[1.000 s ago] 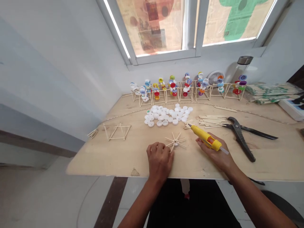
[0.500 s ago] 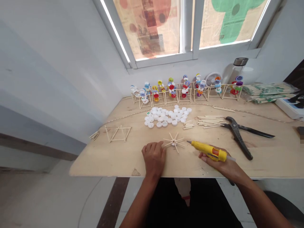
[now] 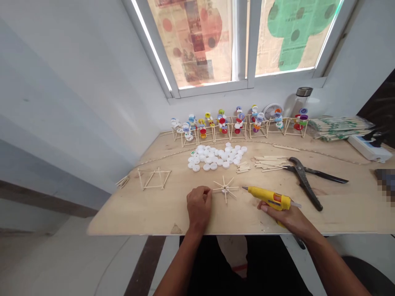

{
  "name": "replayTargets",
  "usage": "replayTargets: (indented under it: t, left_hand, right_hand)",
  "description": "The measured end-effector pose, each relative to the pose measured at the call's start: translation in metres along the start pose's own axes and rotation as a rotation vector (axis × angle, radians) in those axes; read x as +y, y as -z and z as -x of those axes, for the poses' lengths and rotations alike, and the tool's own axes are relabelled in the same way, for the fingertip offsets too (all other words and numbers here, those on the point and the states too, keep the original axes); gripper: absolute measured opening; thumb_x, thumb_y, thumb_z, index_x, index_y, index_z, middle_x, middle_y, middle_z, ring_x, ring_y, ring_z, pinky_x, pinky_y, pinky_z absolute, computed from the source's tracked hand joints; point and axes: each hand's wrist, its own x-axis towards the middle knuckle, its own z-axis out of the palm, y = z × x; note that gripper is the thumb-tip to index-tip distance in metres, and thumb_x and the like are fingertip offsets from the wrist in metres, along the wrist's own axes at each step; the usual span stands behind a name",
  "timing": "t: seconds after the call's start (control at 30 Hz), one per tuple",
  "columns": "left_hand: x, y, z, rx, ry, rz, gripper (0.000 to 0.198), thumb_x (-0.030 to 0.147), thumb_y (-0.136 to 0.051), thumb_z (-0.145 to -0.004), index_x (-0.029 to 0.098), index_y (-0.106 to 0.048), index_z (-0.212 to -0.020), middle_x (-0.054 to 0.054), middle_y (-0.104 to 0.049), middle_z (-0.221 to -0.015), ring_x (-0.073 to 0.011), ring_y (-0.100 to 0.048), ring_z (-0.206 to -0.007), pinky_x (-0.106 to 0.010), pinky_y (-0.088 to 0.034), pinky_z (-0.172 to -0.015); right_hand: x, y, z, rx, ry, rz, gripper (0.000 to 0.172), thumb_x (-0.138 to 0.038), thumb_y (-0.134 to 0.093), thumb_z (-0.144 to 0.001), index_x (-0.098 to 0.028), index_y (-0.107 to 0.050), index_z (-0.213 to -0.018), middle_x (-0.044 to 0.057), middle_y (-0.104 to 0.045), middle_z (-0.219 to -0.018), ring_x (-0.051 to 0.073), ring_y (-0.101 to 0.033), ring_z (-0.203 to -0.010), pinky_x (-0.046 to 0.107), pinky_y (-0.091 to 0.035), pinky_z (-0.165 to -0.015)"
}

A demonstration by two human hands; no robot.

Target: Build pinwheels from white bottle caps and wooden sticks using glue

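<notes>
Okay, left hand (image 3: 199,207) curled, fingers (image 3: 203,191) pressed together just beside the stick star (image 3: 225,189), right hand (image 3: 277,211) wrapped round a yellow glue gun (image 3: 268,198)!

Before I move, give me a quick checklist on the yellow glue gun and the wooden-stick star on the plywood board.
1. Yellow glue gun held in right hand: ok.
2. Nozzle clear of wooden-stick star: ok, a gap shows.
3. Star lying flat on plywood board: ok.
4. Left hand off the star: cannot tell, it sits right at one stick's tip.
5. Glue on the star's hub: cannot tell.
6. Black pliers apart from the gun: ok.
</notes>
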Motion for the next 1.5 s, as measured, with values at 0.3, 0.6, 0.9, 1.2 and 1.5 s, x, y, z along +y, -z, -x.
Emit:
replayTargets:
  t: [0.3,0.6,0.9,1.2,1.5]
  left_hand:
    - [0.027,0.003,-0.037,-0.145,-0.246,0.032,0.015,0.021,-0.05,-0.082,0.02,-0.063,-0.076,-0.002,-0.067,-0.077,-0.0181,-0.059,-0.08,-0.035,-0.039,-0.08]
    - [0.068,-0.039,-0.091,-0.553,-0.559,-0.241,0.018,0.016,-0.049,-0.081,0.021,-0.066,-0.081,-0.005,-0.069,-0.088,-0.0194,-0.057,-0.086,-0.036,-0.033,-0.081]
    - [0.075,-0.065,-0.101,-0.611,-0.597,-0.348,0.019,0.011,-0.047,-0.078,0.016,-0.065,-0.075,-0.011,-0.067,-0.086,-0.0229,-0.055,-0.088,-0.038,-0.032,-0.076]
    - [0.079,-0.064,-0.104,-0.7,-0.613,-0.347,0.02,0.009,-0.045,-0.075,0.015,-0.064,-0.074,-0.013,-0.067,-0.085,-0.0246,-0.057,-0.087,-0.04,-0.034,-0.079]
    - [0.082,-0.056,-0.111,-0.766,-0.539,-0.164,0.011,0.005,-0.053,-0.06,0.014,-0.059,-0.057,-0.008,-0.067,-0.067,-0.024,-0.061,-0.078,-0.04,-0.037,-0.08]
  right_hand:
    - [0.002,0.001,-0.001,-0.043,0.03,0.049,0.028,-0.047,-0.066,-0.071,-0.021,-0.067,-0.081,0.005,-0.07,-0.09,0.023,-0.064,-0.087,0.033,-0.052,-0.076]
    - [0.001,0.0,-0.001,-0.044,0.0,0.026,0.028,-0.044,-0.066,-0.07,-0.02,-0.065,-0.083,0.004,-0.07,-0.084,0.022,-0.065,-0.08,0.029,-0.053,-0.069]
    - [0.001,0.003,-0.003,-0.078,0.06,0.058,0.024,-0.044,-0.064,-0.072,-0.02,-0.065,-0.08,0.004,-0.069,-0.083,0.022,-0.065,-0.08,0.028,-0.053,-0.067]
    - [0.003,0.002,-0.003,-0.059,0.038,0.103,0.026,-0.045,-0.063,-0.072,-0.02,-0.065,-0.08,0.004,-0.068,-0.084,0.023,-0.064,-0.082,0.028,-0.053,-0.067]
    - [-0.001,0.002,-0.002,-0.066,0.041,0.076,0.025,-0.044,-0.063,-0.073,-0.02,-0.065,-0.08,0.004,-0.067,-0.082,0.022,-0.063,-0.083,0.028,-0.051,-0.072]
